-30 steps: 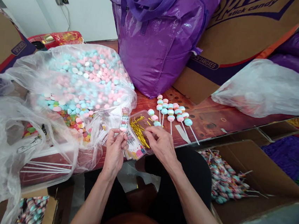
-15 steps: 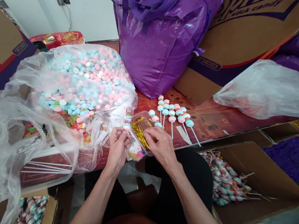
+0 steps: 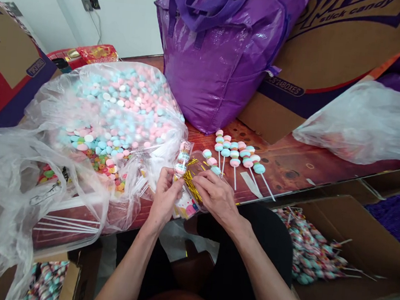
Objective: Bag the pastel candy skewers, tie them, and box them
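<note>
"What lies furthest left?"
"A clear bag of pastel sweets (image 3: 133, 103), spilling towards the near side of the table. Right of its near corner comes the left hand (image 3: 165, 197), fingers and thumb pinched together on the bottom of a wrapped candy stick (image 3: 183, 157), which points away to the far side."
"How would that handle?"
"Light, I'd judge, the sweets soft enough to dent and the printed film slick. Best held low, at the gathered film below the sweets, as here, so nothing gets squashed."
"And next along?"
"Gold ties (image 3: 192, 187) in a shallow clear tray (image 3: 205, 162), just right of the stick. They look thin, bendy and nearly weightless; take one by an end."
"The right hand?"
"The right hand (image 3: 217, 195) is over the tray's near right part, fingertips drawn together. Whether a tie is between them, I can't tell."
"Beyond it?"
"Unwrapped candy sticks (image 3: 234, 162) on the far right. Bare sweets could mark or slide, so lift those by the white sticks."
</note>
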`<state>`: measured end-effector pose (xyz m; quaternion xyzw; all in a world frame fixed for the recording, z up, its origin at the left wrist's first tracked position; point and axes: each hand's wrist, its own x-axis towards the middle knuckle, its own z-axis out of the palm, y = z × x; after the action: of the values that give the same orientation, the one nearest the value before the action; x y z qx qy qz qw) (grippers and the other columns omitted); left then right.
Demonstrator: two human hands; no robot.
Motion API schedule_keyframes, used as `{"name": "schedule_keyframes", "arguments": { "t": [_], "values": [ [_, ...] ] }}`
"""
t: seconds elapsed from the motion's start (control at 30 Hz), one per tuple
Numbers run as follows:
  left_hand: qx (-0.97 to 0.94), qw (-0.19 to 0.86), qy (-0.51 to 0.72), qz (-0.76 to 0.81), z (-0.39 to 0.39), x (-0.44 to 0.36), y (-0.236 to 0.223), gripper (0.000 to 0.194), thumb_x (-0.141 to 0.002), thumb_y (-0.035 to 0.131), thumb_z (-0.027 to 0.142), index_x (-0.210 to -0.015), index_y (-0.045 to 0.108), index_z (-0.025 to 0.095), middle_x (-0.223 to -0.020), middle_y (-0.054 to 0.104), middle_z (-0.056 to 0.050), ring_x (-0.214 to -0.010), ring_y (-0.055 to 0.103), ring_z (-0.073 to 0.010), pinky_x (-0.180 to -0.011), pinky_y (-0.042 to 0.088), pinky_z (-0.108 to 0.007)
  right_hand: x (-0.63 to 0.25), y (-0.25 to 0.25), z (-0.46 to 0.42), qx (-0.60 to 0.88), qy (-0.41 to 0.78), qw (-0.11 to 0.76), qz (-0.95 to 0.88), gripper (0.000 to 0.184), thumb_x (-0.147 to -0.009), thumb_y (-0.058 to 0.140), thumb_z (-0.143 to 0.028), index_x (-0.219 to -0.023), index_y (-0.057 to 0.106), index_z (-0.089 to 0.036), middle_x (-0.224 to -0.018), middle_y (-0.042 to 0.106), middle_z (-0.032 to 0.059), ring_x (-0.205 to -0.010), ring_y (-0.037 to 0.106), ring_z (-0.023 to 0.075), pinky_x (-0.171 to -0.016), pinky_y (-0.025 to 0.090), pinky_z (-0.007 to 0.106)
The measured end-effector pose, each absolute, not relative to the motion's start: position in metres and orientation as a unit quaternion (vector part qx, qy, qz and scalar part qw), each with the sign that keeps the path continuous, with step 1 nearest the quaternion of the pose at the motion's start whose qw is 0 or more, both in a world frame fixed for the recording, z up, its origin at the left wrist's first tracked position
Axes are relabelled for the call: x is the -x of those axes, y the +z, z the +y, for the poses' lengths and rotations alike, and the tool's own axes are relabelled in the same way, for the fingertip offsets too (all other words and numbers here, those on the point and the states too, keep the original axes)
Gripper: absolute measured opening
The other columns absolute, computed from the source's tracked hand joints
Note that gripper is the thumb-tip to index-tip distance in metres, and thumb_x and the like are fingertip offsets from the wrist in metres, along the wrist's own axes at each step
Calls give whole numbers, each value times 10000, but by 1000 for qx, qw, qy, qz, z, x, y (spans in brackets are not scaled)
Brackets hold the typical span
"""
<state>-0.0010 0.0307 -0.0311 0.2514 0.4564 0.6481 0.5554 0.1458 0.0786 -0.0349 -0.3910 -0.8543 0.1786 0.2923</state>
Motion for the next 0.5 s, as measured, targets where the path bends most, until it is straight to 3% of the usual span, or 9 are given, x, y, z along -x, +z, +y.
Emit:
{"name": "schedule_keyframes", "arguments": {
  "t": [0.2, 0.37, 0.5],
  "values": [
    [-285, 543, 653, 445, 32, -4, -34, 256, -843, 705, 359, -869, 499, 210, -693, 439, 71, -509, 308, -48, -458, 246, -181, -144, -29, 79, 397, 153, 265, -865, 309, -996, 444, -182, -867, 725, -186, -927, 677, 73, -821, 615, 159, -746, 444, 256],
    [-238, 538, 679, 438, 37, -5, -34, 342, -789, 760, 412, -819, 495, 198, -658, 475, 71, -478, 306, -34, -441, 230, -166, -148, -36, 80, 433, 110, 268, -854, 275, -977, 468, -179, -863, 719, -181, -866, 665, 66, -787, 629, 172, -672, 450, 255],
    [-223, 517, 697, 443, 35, -3, -32, 358, -768, 782, 424, -821, 510, 197, -667, 516, 63, -474, 328, -31, -446, 254, -162, -155, -37, 78, 502, 125, 290, -805, 244, -915, 528, -169, -1058, 723, -202, -1007, 693, 89, -809, 656, 211, -631, 474, 291]
  ]
}}
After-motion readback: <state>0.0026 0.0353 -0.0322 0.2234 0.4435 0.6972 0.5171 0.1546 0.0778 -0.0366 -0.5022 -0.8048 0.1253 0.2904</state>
